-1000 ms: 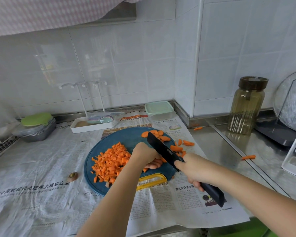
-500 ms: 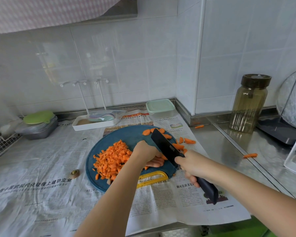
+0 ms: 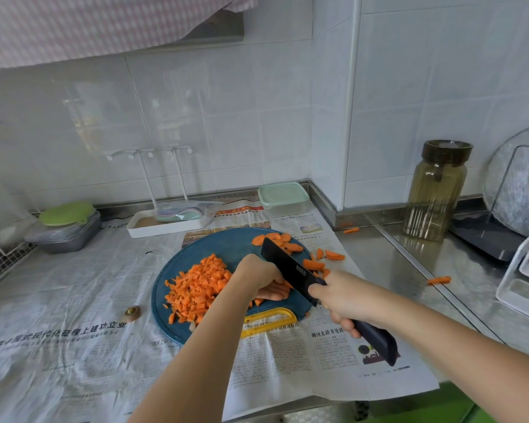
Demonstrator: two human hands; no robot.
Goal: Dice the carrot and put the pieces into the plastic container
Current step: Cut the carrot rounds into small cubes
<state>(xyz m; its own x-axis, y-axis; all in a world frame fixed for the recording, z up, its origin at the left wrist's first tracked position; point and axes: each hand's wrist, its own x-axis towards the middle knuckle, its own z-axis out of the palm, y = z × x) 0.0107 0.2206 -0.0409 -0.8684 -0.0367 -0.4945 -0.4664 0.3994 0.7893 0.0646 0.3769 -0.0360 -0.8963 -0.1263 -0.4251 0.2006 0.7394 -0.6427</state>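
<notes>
"Carrot (image 3: 202, 279), where is it now?"

"Mostly diced. An orange pile (image 3: 193, 296) covers the left half of a round blue board (image 3: 226, 248) in the middle of the counter (image 3: 394, 270). Uncut slices (image 3: 277, 239) wait at the board's far right edge. A few more lie just off it on the newspaper (image 3: 74, 300). Two stray pieces (image 3: 439, 280) sit on bare steel toward the counter's right edge. The container (image 3: 283, 196) stands at the back edge, by the wall corner, with its lid on."

"And the hands?"

"The left hand (image 3: 257, 277) is curled, its fingertips pressing a few pieces down near the board's front right. The right hand (image 3: 342, 300) is wrapped round the handle of a black knife (image 3: 290, 270). The blade stands just beside the left fingers."

"What could go wrong from here?"

"The fingers worry me most. With the blade so close, a slip or a rolling piece could nick a fingertip. Chopped bits could also jump off the board's right edge, where some pieces already lie. The board rests on paper, so I judge a hard chop might make it slide."

"Anything different from a second ago?"

"Very little. Both hands and the knife keep the same spot on the board. Half a second ago the blade looked slightly higher, which fits a chopping stroke, though the camera moved too. The pile, slices and container have not shifted."
</notes>
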